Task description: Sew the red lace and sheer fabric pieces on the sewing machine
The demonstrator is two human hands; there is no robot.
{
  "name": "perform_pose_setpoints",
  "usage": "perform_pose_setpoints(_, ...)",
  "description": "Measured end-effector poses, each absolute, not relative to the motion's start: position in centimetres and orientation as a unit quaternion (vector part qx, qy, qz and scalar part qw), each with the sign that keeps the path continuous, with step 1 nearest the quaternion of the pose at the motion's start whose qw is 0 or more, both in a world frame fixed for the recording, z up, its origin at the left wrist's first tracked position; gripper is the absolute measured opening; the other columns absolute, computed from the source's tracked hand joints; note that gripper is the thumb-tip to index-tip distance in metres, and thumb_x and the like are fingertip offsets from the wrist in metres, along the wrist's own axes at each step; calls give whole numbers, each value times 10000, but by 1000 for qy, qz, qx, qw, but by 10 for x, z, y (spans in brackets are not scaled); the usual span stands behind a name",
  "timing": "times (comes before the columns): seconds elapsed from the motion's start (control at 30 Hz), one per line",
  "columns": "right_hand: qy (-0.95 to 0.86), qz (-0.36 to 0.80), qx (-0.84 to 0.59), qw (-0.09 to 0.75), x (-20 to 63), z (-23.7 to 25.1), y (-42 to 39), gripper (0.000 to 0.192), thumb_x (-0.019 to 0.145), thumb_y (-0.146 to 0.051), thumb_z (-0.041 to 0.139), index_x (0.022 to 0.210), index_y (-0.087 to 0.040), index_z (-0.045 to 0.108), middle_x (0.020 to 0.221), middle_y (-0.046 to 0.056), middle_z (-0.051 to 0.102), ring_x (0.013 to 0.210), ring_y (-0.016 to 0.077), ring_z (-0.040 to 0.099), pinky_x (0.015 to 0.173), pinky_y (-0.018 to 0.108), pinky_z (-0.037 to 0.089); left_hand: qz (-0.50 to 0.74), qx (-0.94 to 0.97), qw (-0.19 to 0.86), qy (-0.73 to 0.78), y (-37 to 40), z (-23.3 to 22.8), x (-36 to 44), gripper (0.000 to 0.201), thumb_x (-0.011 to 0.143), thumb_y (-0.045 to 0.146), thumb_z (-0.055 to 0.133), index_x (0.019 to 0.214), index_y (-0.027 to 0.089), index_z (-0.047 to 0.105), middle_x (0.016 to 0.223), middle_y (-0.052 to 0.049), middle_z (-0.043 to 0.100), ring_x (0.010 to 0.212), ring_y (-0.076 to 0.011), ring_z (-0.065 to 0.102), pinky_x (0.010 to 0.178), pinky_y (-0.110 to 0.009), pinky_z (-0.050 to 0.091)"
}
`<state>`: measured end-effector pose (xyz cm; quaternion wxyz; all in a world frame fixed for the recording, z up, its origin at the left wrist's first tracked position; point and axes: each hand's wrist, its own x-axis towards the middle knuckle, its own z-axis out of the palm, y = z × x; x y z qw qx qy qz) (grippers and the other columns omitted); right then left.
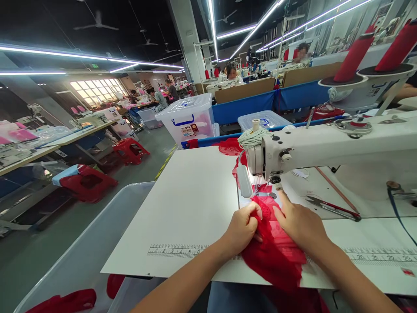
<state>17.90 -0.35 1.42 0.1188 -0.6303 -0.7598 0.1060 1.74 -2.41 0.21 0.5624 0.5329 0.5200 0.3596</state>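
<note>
Two hands: left hand and right hand, both on one piece of red fabric
One machine: white sewing machine on the white table, with two red thread cones on stands at its far side
One pair of scissors: lies on the table to the right of the hands, apart from them, its tips toward the left
Fabric place: on the table just in front of the needle, between the two hands, its near end hanging over the table edge toward the person
Fabric direction: long axis runs from the person away toward the needle; the far end is narrow and points under the machine head
Left hand pose: fingers curled, pinching a fold of the fabric at its left side, knuckles up
Right hand pose: palm down, flat on the fabric, index finger stretched forward toward the needle, pressing and not clenched
Red stools: two, on the floor at the left
</note>
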Motion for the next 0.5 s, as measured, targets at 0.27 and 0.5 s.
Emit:
perform_pose_setpoints(0.27,-774,290,-433,358,167,8,-16,211,853,-180,341,720,-239,495,785,28,611,699,172,580,625,304,489,364,492,571,548,-23,9,23,330,784,421,552,639,206,349,626,68,411,515,-112,558,495,-243,491)
perform_pose_setpoints(0.5,-825,222,-416,313,168,-13,-5,290,905,-160,313,912,-207,599,946,84,679,826,200,657,735,367,564,292,628,375,617,-20,7,18,266,763,124,501,648,219,281,623,63,399,596,-98,462,543,-203,389)
